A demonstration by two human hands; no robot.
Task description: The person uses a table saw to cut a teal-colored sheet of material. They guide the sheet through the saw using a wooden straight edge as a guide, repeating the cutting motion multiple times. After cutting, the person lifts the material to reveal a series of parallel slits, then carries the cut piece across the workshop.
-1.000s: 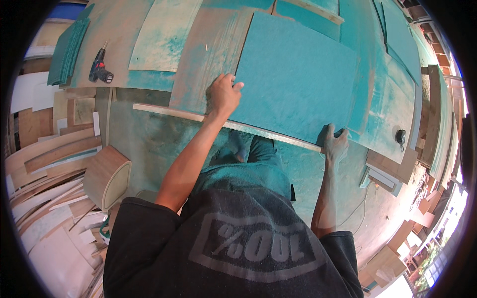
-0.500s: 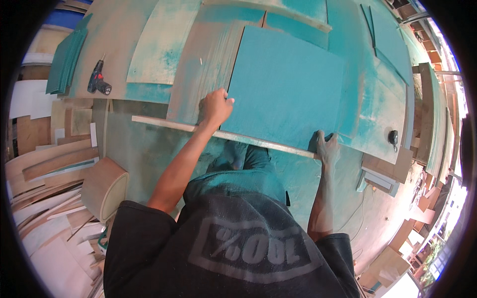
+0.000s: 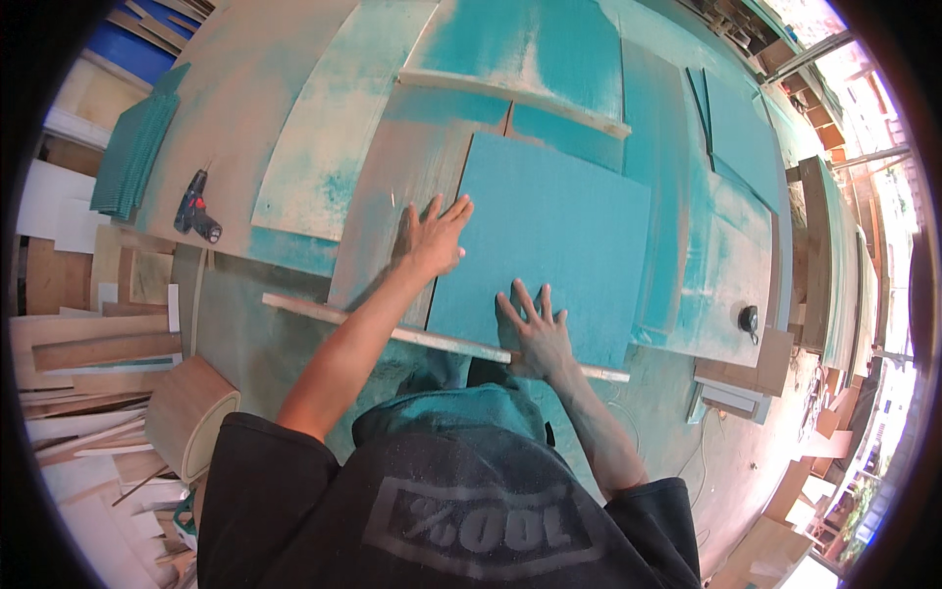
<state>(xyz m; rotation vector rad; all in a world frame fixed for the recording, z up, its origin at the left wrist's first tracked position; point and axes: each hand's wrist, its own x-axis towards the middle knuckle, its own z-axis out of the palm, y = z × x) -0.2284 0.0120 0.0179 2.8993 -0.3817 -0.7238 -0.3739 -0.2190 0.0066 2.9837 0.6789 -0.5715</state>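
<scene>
A square teal-painted board [image 3: 559, 216] lies flat on the paint-stained worktable in front of me. My left hand [image 3: 434, 239] is at the board's left edge, fingers stretched out and holding nothing, the fingertips near or on its border. Over the board's lower middle, my right hand [image 3: 537, 332] lies with its fingers spread, its palm near the front edge. A narrow wooden strip [image 3: 446, 344] runs along the table's near side, partly hidden under my right hand.
A cordless drill [image 3: 196, 208] lies at the left, beside a stack of teal panels [image 3: 134, 157]. A tape measure [image 3: 748, 318] sits at the right. Behind the board is a raised teal panel with a wooden edge [image 3: 515, 101]. Wood offcuts [image 3: 93, 393] crowd the lower left.
My right hand has left the board's front right corner and moved left onto its surface, fingers now spread. My left hand's fingers have uncurled from the left edge. The view has shifted.
</scene>
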